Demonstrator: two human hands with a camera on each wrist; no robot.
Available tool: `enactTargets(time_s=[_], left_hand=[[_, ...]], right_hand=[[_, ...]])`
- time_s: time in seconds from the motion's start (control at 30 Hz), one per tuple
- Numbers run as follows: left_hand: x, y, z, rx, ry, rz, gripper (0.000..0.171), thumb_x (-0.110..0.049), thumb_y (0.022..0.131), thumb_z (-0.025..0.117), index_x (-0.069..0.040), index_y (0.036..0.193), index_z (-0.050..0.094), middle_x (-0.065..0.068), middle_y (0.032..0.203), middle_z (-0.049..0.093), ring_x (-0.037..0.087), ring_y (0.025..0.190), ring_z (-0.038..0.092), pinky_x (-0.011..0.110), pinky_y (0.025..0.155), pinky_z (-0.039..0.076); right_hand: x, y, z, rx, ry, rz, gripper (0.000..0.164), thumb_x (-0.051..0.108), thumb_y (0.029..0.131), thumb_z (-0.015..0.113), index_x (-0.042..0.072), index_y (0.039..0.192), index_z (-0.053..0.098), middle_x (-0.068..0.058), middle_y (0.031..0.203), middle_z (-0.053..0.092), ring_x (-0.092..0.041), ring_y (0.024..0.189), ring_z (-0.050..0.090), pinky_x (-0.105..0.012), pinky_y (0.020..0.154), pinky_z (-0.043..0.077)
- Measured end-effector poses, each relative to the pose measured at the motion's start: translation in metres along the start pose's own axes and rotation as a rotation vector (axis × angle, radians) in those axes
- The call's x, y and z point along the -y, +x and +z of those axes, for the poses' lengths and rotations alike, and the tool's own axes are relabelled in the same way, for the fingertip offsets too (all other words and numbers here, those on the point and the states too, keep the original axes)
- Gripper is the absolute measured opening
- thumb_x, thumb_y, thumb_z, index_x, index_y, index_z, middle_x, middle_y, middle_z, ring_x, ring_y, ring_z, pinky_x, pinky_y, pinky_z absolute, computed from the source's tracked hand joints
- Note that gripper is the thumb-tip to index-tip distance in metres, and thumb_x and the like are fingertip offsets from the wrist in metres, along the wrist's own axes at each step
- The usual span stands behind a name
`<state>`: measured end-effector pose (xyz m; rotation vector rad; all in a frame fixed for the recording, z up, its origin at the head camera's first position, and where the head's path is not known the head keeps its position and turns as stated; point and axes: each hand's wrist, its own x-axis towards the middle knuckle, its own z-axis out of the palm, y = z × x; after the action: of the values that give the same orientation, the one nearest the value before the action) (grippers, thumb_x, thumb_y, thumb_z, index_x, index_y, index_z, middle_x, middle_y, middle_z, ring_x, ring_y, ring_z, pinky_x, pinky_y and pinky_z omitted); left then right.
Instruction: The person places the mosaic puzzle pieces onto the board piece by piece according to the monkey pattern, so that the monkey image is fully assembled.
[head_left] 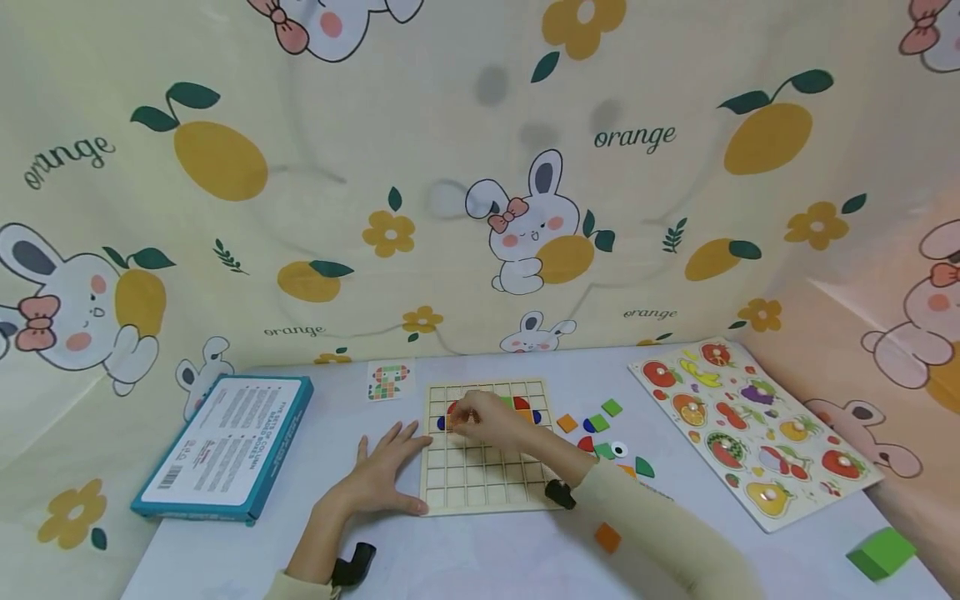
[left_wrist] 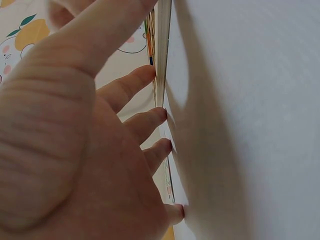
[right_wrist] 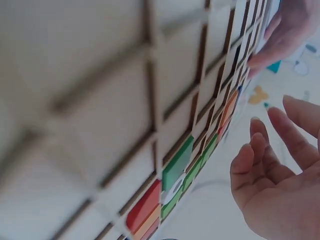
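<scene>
A pale wooden grid board (head_left: pixel 465 479) lies on the table with coloured tiles in its far rows. Among them are a red quarter-round (head_left: pixel 521 403), a blue half-round (head_left: pixel 441 422) and a green square (right_wrist: pixel 177 162). Above the far left cells is my right hand (head_left: pixel 491 419), its fingers bent loosely down near an orange tile (right_wrist: pixel 228 110). No piece shows between those fingers in the right wrist view. My left hand (head_left: pixel 382 475) spreads its fingers flat on the table along the board's left edge, its thumb at the near left corner.
A picture card (head_left: pixel 390 381) lies behind the board. Loose pieces, including an orange square (head_left: pixel 607 537) and a green quarter-round (head_left: pixel 644 467), lie to the right. Beyond are a fruit puzzle board (head_left: pixel 757 442) and a green block (head_left: pixel 881 553). A blue-edged box (head_left: pixel 225 446) is at left.
</scene>
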<state>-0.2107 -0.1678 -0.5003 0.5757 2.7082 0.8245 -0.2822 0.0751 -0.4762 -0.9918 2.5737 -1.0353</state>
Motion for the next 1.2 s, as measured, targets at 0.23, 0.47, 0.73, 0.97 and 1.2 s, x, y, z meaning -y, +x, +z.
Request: enactTargets(time_s=[0.23,0.47,0.73,0.97,1.2], left_hand=[[0.001,-0.001,0.003,0.008,-0.011,-0.015,0.101,-0.053,0.065,0.089,-0.017,0.149,0.046,0.014,0.163,0.025,0.041,0.151,0.009,0.078,0.106,-0.01],[0.002,0.001,0.002,0.005,-0.006,-0.005,0.102,-0.054,0.065,0.088,-0.018,0.15,0.045,0.013,0.163,0.024,0.039,0.151,0.008,0.077,0.107,-0.01],[0.002,0.004,0.002,0.01,-0.006,0.004,0.103,-0.055,0.064,0.088,-0.018,0.15,0.045,0.013,0.163,0.025,0.04,0.151,0.009,0.078,0.106,-0.009],[0.002,0.005,0.001,0.009,0.005,-0.007,0.102,-0.056,0.064,0.087,-0.018,0.15,0.046,0.012,0.163,0.025,0.039,0.151,0.009,0.078,0.107,-0.008],[0.003,0.003,0.001,0.006,-0.005,-0.016,0.103,-0.056,0.064,0.088,-0.018,0.15,0.046,0.012,0.163,0.024,0.039,0.151,0.009,0.077,0.107,-0.009]], right_hand=[[0.005,-0.054,-0.009,-0.042,0.039,-0.005,0.011,0.013,0.096,0.067,0.007,0.103,0.073,0.008,0.096,0.061,-0.013,0.084,0.052,-0.027,0.072,0.049],[0.004,-0.093,-0.017,-0.12,-0.025,-0.02,0.006,0.012,0.094,0.069,0.009,0.099,0.072,0.01,0.092,0.061,-0.012,0.084,0.053,-0.025,0.071,0.049],[-0.006,-0.131,-0.041,-0.199,-0.067,0.069,0.005,0.006,0.09,0.071,0.011,0.09,0.072,0.013,0.083,0.061,-0.013,0.082,0.053,-0.029,0.071,0.05],[-0.038,-0.163,-0.069,-0.239,-0.138,0.279,0.009,0.002,0.085,0.075,0.009,0.089,0.071,0.008,0.079,0.059,-0.015,0.077,0.05,-0.028,0.067,0.047],[-0.058,-0.172,-0.068,-0.238,-0.122,0.351,0.017,0.005,0.086,0.075,0.006,0.103,0.074,-0.002,0.093,0.061,-0.02,0.084,0.053,-0.029,0.07,0.049]])
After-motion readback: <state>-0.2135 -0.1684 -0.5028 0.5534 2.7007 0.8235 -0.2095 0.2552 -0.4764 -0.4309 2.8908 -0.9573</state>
